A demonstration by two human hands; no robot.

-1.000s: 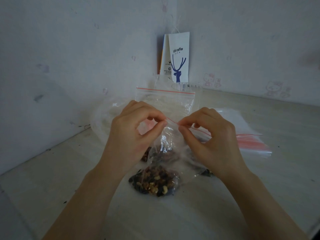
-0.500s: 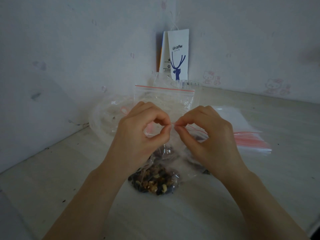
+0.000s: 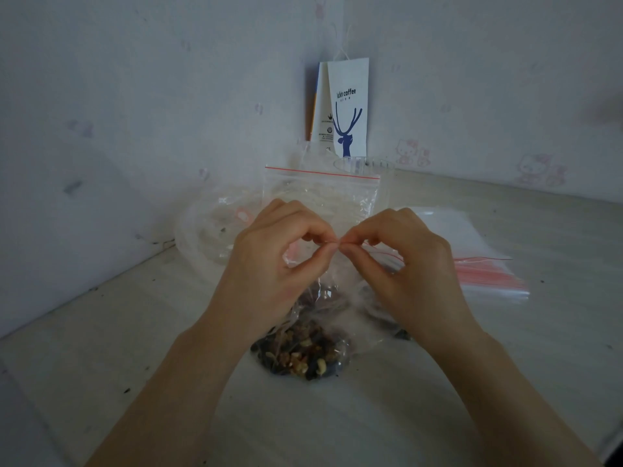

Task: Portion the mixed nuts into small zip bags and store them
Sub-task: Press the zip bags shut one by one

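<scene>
A small clear zip bag (image 3: 337,291) with a red seal line hangs between my hands above the table. Mixed nuts (image 3: 300,352) fill its bottom, which rests on the table. My left hand (image 3: 273,267) pinches the seal strip between thumb and forefinger. My right hand (image 3: 404,267) pinches the same strip right beside it, the fingertips of both hands almost touching. Behind my hands stands another clear zip bag (image 3: 320,193), upright, and what it holds is unclear. To its left lies a larger crumpled clear bag (image 3: 209,227).
A stack of flat zip bags (image 3: 485,264) with red seals lies to the right. A white paper coffee bag (image 3: 347,109) with a blue deer leans in the wall corner. A clear container rim (image 3: 364,163) shows behind the upright bag. Walls close off the left and back.
My hands have drawn together along the seal strip; the gap between the fingertips has closed. The bag of nuts has stayed in place.
</scene>
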